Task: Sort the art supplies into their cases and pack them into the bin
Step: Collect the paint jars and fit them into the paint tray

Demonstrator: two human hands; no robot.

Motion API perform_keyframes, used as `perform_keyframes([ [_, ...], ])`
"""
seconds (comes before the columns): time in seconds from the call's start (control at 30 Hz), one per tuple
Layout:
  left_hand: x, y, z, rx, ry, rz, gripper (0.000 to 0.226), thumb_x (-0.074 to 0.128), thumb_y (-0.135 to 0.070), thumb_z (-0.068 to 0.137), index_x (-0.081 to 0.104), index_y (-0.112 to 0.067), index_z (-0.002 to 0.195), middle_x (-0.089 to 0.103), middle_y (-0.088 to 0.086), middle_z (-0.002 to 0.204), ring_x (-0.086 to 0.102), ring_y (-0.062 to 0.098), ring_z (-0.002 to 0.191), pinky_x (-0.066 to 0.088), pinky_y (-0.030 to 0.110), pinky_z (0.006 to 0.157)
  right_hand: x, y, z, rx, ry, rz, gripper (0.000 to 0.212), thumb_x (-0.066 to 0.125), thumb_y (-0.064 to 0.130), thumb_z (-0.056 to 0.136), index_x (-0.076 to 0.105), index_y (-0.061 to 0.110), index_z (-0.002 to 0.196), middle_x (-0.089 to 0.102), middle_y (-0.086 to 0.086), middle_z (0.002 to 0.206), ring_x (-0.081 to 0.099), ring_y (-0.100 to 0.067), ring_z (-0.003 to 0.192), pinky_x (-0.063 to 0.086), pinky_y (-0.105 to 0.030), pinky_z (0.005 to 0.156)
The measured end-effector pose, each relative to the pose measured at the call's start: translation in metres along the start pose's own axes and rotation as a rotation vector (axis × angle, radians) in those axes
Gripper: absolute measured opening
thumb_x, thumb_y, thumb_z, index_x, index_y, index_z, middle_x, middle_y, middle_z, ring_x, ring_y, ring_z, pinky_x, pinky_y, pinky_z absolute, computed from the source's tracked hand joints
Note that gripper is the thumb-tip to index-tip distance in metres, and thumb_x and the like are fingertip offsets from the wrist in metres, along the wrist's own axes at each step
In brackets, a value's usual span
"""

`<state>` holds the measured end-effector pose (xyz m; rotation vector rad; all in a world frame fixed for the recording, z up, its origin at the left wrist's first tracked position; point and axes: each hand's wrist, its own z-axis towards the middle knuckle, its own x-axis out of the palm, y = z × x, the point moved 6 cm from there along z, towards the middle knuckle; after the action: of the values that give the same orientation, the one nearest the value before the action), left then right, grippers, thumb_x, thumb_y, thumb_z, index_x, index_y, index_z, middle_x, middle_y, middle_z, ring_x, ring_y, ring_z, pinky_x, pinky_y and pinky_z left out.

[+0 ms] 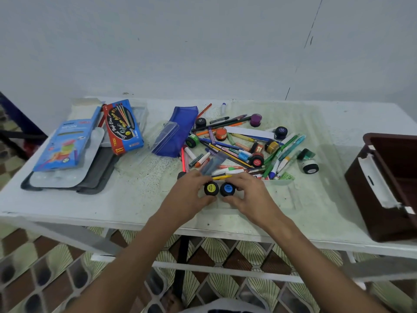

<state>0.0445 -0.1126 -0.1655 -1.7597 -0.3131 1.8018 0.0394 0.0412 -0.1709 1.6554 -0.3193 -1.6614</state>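
Head view shows me at the sorting stage, pulling the small paint pots out of the mixed heap. My left hand (pixel 191 195) curls round the yellow-capped pot (pixel 211 188) and my right hand (pixel 244 195) curls round the blue-capped pot (pixel 227 188); the two pots stand side by side, nearly touching, at the near edge of the white table (pixel 126 199), so my hands are close together, each gripping its own pot.

From the pots, the pile of pencils, markers and crayons (pixel 237 150) lies at twelve to one o'clock, with more pots scattered in it, among them a red-capped pot (pixel 256 161) and a green-capped pot (pixel 192 141). The blue pouch (pixel 180 129) is at eleven o'clock, the red watercolour box (pixel 123 126) and blue neon box (pixel 67 143) at ten. The brown bin (pixel 388 188) stands at three o'clock, well apart.

I judge little is sorted yet: most supplies are loose and I cannot see anything in the bin. Next I would need to find a case that fits these pots; which one that is I cannot tell. Gathering the remaining pots calls for reaching past loose pencils without rolling them off.
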Motion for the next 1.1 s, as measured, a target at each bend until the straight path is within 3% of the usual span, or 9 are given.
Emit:
perform_keyframes([
  [0.13, 0.002, 0.008, 0.0, -0.024, -0.049, 0.005, 0.039, 0.077, -0.031, 0.077, 0.067, -0.019, 0.113, 0.049, -0.001, 0.095, 0.049, 0.018, 0.089, 0.039, 0.026, 0.074, 0.002, 0.0, 0.001, 0.007, -0.006, -0.019, 0.043, 0.077, 0.017, 0.078, 0.067, 0.009, 0.119, 0.058, -0.004, 0.11, 0.049, -0.011, 0.093, 0.039, -0.02, 0.088],
  [0.3, 0.004, 0.012, 0.002, -0.027, -0.046, 0.023, 0.041, 0.075, -0.035, 0.078, 0.066, -0.02, 0.115, 0.05, -0.003, 0.093, 0.049, 0.016, 0.088, 0.037, 0.024, 0.071, 0.001, 0.004, -0.002, 0.014, -0.056, 0.026, 0.038, 0.077, 0.011, 0.078, 0.068, 0.01, 0.116, 0.059, -0.001, 0.109, 0.052, -0.012, 0.096, 0.047, -0.029, 0.095],
  [0.47, 0.004, 0.013, 0.003, -0.033, -0.058, 0.011, 0.04, 0.074, -0.035, 0.078, 0.067, -0.02, 0.115, 0.053, -0.001, 0.093, 0.05, 0.016, 0.086, 0.038, 0.023, 0.07, 0.004, 0.003, -0.002, 0.072, -0.105, 0.023, 0.037, 0.076, 0.01, 0.079, 0.068, 0.009, 0.115, 0.054, -0.003, 0.108, 0.05, -0.011, 0.09, 0.041, -0.014, 0.086],
  [0.7, 0.006, 0.016, 0.002, -0.035, -0.058, 0.009, 0.04, 0.073, -0.036, 0.078, 0.067, -0.026, 0.116, 0.052, 0.0, 0.092, 0.049, 0.018, 0.089, 0.043, 0.029, 0.073, 0.004, 0.004, -0.003, 0.08, -0.152, 0.099, 0.031, 0.078, 0.002, 0.074, 0.072, 0.006, 0.104, 0.059, -0.005, 0.102, 0.059, -0.017, 0.091, 0.05, -0.024, 0.09],
  [0.83, 0.006, 0.016, 0.002, -0.021, -0.055, 0.023, 0.042, 0.073, -0.032, 0.079, 0.065, -0.023, 0.119, 0.051, -0.002, 0.095, 0.048, 0.015, 0.09, 0.036, 0.025, 0.073, 0.004, 0.002, -0.007, 0.07, -0.191, 0.115, 0.029, 0.078, -0.001, 0.073, 0.073, 0.005, 0.1, 0.058, 0.0, 0.1, 0.057, -0.013, 0.089, 0.045, -0.006, 0.086],
  [1.03, 0.007, 0.015, 0.001, -0.029, -0.064, -0.011, 0.041, 0.073, -0.027, 0.077, 0.065, -0.021, 0.117, 0.049, -0.001, 0.096, 0.05, 0.019, 0.092, 0.048, 0.035, 0.079, 0.007, 0.001, -0.004, 0.125, -0.167, 0.078, 0.032, 0.08, 0.013, 0.074, 0.073, 0.011, 0.104, 0.063, -0.002, 0.098, 0.058, -0.013, 0.086, 0.05, -0.026, 0.086],
  [1.1, 0.007, 0.016, 0.002, -0.037, -0.063, -0.014, 0.041, 0.073, -0.028, 0.077, 0.064, -0.022, 0.117, 0.05, -0.001, 0.096, 0.051, 0.019, 0.092, 0.049, 0.039, 0.08, 0.005, 0.0, -0.005, 0.142, -0.156, 0.074, 0.029, 0.08, 0.016, 0.074, 0.073, 0.014, 0.103, 0.066, 0.0, 0.093, 0.056, -0.011, 0.081, 0.048, -0.025, 0.077],
])
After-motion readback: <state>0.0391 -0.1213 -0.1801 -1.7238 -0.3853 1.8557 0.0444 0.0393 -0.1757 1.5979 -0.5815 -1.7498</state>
